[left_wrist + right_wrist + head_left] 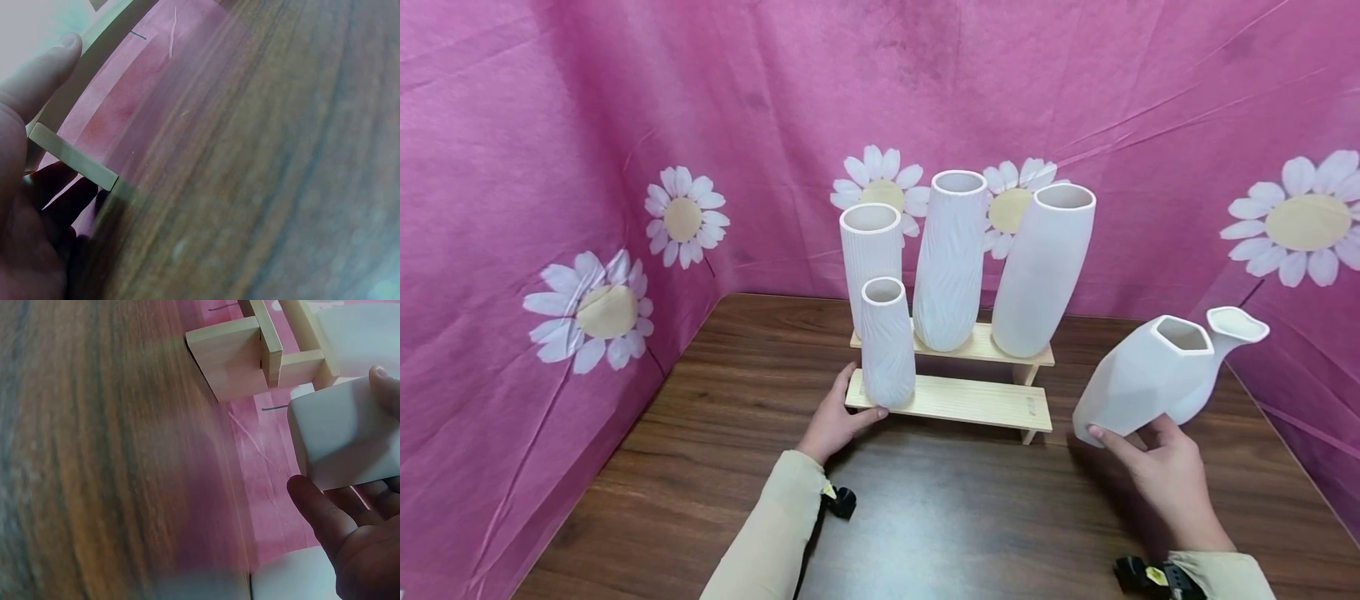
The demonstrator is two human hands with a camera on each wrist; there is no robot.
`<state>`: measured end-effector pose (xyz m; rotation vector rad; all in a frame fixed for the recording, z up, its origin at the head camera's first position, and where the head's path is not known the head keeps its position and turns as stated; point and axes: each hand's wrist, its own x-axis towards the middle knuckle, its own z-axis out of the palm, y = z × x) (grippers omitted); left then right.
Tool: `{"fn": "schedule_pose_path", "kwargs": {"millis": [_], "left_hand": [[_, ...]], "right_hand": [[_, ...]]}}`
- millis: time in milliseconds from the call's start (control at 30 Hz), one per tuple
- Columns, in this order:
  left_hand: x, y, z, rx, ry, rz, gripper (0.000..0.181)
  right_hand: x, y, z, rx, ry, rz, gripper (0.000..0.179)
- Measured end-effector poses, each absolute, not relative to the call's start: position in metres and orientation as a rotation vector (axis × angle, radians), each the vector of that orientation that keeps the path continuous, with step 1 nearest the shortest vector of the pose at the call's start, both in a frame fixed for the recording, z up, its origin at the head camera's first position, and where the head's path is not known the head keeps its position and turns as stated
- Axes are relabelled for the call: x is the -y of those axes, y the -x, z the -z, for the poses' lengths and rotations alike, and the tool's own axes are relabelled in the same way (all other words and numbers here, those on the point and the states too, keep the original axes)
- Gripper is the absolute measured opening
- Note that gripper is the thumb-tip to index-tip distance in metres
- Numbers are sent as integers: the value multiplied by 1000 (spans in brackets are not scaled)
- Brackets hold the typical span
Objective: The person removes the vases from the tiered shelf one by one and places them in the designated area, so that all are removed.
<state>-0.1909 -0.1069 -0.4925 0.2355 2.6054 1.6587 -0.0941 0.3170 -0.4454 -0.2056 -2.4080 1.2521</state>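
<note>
My left hand [838, 421] grips the left end of a two-step wooden stand [970, 398], thumb along the front edge of the lower step. Close to that thumb, a small ridged white vase [887, 346] stands on the lower step. At the right, my right hand [1172, 475] holds a faceted white vase [1131, 375] low on its body, thumb on one side and fingers on the other. This vase leans to the right, its base [331, 434] raised off the table in the right wrist view. Behind it shows a white vase with a flared mouth [1236, 325], partly hidden.
On the upper step stand a ribbed vase [871, 250], a tall wavy vase [951, 267] and a smooth vase [1045, 275], all white. The brown wooden table [737, 383] meets a pink cloth backdrop [790, 100] with printed daisies at the back and sides.
</note>
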Motion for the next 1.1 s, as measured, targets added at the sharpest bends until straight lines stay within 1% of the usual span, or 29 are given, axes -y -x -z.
{"fn": "schedule_pose_path", "kwargs": {"millis": [200, 467, 633, 733, 933, 1100], "left_hand": [[107, 191, 492, -2612, -236, -1653, 103], [108, 191, 492, -2613, -235, -1656, 103], [108, 191, 492, -2610, -243, -1658, 102], [107, 191, 492, -2609, -244, -1657, 102], [107, 191, 492, -2611, -239, -1652, 102], [107, 191, 492, -2605, -229, -1649, 102]], "right_hand": [[-320, 94, 447, 2410, 218, -1241, 54], [-326, 93, 452, 2442, 299, -1245, 57], [-330, 91, 452, 2451, 339, -1252, 56], [-331, 91, 453, 2434, 330, -1233, 51], [-334, 90, 453, 2385, 323, -1226, 35], [-337, 90, 454, 2380, 335, -1230, 35]]}}
